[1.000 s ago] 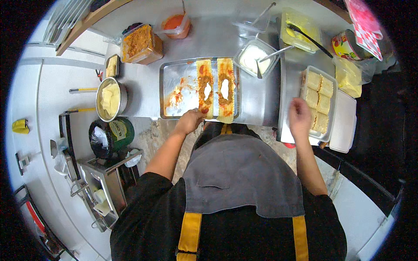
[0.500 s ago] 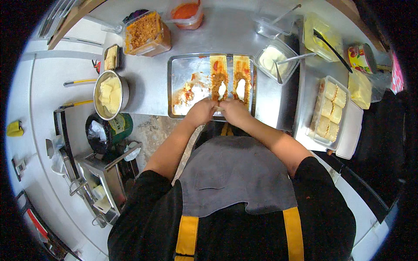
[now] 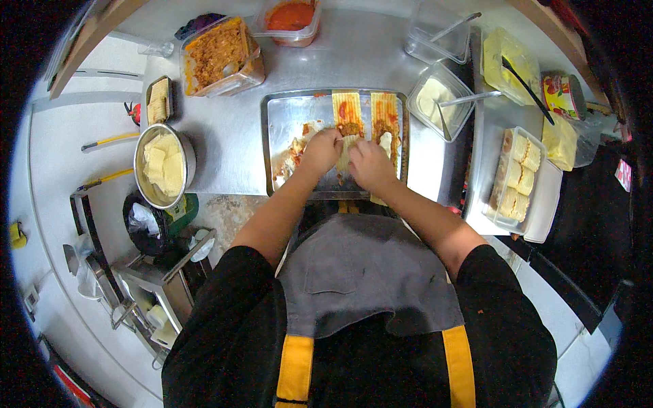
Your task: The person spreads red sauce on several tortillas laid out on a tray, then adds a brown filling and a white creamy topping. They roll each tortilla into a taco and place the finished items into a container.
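Observation:
Two ridged lasagna sheets, spread with red sauce and minced filling, lie lengthwise on a metal tray (image 3: pixel 286 109). My left hand (image 3: pixel 322 150) and my right hand (image 3: pixel 371 165) are on the left lasagna sheet (image 3: pixel 346 103), fingers closed on its near part, which is folded over away from me. Sauce and filling still show on its far part. Beside it, the right lasagna sheet (image 3: pixel 385 107) lies flat with a white dollop (image 3: pixel 386 143) on it, partly behind my right hand. Smears of sauce and white cream mark the tray's left side.
Minced filling (image 3: pixel 221 54) and red sauce (image 3: pixel 290 15) stand in tubs at the back. A steel bowl (image 3: pixel 190 163) of pasta sheets is at left. White cream (image 3: pixel 435 96) with a spoon stands right of the tray; beyond is a container of rolled pasta (image 3: pixel 522 173).
Both hands have moved away from me along the left sheet, carrying its near end forward over the filling. The white dollop on that sheet is now covered.

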Available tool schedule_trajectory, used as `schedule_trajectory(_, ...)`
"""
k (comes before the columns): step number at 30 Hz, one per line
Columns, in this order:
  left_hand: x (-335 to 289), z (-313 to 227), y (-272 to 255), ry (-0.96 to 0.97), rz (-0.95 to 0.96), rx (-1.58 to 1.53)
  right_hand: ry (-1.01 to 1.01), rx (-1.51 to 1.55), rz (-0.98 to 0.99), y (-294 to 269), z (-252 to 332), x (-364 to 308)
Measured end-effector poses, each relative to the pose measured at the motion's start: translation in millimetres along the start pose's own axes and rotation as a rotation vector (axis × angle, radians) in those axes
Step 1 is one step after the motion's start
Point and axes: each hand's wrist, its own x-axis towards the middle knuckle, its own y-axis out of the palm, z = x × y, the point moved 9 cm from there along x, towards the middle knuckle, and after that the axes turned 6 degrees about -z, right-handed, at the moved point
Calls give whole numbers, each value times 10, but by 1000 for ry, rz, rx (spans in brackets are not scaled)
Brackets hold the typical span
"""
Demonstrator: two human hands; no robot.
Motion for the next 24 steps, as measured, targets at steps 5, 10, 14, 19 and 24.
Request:
schedule_trajectory(5, -328, -199, -183, 119, -90, 45, -80, -87, -37, 95, 141, -158)
schedule_trajectory(10, -550, -386, 28, 357, -3, 166, -40, -124, -77, 226, 97, -116)
schedule_trajectory(14, -518, -302, 197, 372, 27, 251, -15, -89, -28, 332, 57, -101)
schedule_trajectory(19, -440, -147, 248, 188, 138, 221, 96, 5, 201, 511, -85, -30)
schedule_trajectory(24, -299, -39, 142, -3, 158, -12, 213, 266, 166, 262, -296, 144)
